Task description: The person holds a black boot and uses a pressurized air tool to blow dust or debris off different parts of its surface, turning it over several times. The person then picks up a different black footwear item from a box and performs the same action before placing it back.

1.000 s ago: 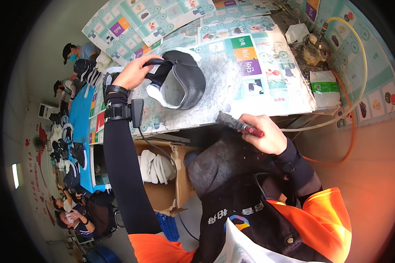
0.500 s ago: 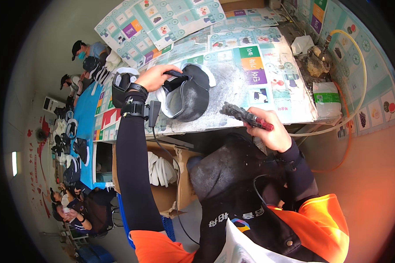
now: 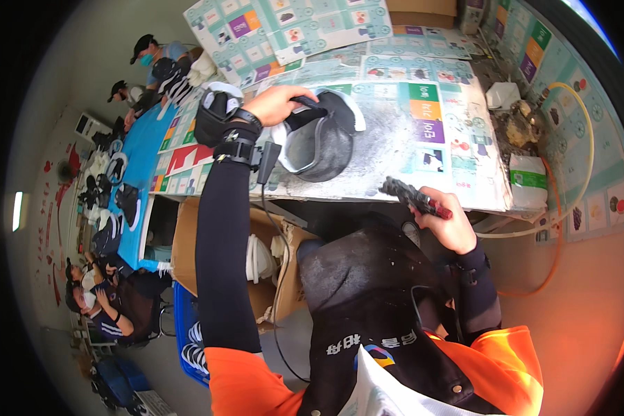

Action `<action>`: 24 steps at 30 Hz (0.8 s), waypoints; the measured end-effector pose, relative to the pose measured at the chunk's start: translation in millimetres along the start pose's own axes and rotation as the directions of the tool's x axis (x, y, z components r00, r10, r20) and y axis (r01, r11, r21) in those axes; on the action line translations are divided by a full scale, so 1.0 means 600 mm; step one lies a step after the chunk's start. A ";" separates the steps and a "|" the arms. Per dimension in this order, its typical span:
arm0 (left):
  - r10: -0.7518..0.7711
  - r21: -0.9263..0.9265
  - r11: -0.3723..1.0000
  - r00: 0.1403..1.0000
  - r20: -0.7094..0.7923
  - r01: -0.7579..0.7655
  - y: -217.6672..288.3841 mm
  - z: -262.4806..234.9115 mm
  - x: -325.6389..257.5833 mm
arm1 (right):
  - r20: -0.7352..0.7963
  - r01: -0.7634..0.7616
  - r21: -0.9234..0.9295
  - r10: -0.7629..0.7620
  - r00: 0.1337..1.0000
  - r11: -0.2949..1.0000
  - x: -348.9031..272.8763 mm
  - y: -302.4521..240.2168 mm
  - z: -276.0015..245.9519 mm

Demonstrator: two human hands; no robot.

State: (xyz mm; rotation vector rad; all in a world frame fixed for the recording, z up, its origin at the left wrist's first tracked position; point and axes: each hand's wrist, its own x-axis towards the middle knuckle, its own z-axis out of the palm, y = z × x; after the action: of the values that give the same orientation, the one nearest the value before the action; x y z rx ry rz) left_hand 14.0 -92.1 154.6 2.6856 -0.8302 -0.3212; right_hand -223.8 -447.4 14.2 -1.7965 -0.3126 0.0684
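Note:
On the worktable, a black shoe (image 3: 331, 149) with a white sole edge lies tilted, its pale, dusty-looking side showing. My left hand (image 3: 277, 106) is closed on a black flap at the shoe's upper edge. In my right hand (image 3: 452, 223) is a brush (image 3: 403, 191) with dark, matted bristles and a red handle, held over the table's front edge, apart from the shoe. Beside my left wrist stands another black shoe (image 3: 213, 119) with a light collar, partly hidden by the wrist.
Printed sheets (image 3: 312, 28) cover the worktable. At its right end are a white-and-green bag (image 3: 527, 182) and a yellowish hose (image 3: 591, 132). Below is a cardboard box (image 3: 195, 239) with white pieces. Several shoes line a blue table (image 3: 135, 229) at left; other people sit beyond.
The whole view has turned slightly, so the table and both hands appear farther right. Both hands keep the same holds, and the brush is still apart from the shoe.

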 end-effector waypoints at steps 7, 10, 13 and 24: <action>0.272 0.191 0.958 0.892 -0.360 -0.215 -0.022 -0.021 -0.051 | -0.301 -0.141 0.042 0.147 0.942 0.989 -0.015 0.106 -0.093; 0.119 0.097 0.992 0.841 -0.528 -0.079 0.021 -0.018 -0.147 | -0.585 -0.242 -0.418 -0.055 0.809 0.876 0.037 0.180 -0.218; -0.025 -0.064 0.998 0.857 -0.514 -0.010 0.030 0.003 -0.246 | -0.477 -0.375 -0.853 -0.250 0.843 0.363 0.146 0.253 -0.333; -0.411 -0.782 0.585 0.910 -0.054 0.218 0.051 0.116 -0.476 | -0.330 -0.018 -0.886 -0.603 0.726 0.464 0.111 0.150 -0.060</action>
State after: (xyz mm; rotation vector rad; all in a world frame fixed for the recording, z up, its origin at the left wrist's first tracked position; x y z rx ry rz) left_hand -252.8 33.1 135.3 1.9624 -0.0564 -0.3331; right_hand -136.5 -484.5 -55.0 -2.5695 -0.1979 -1.1574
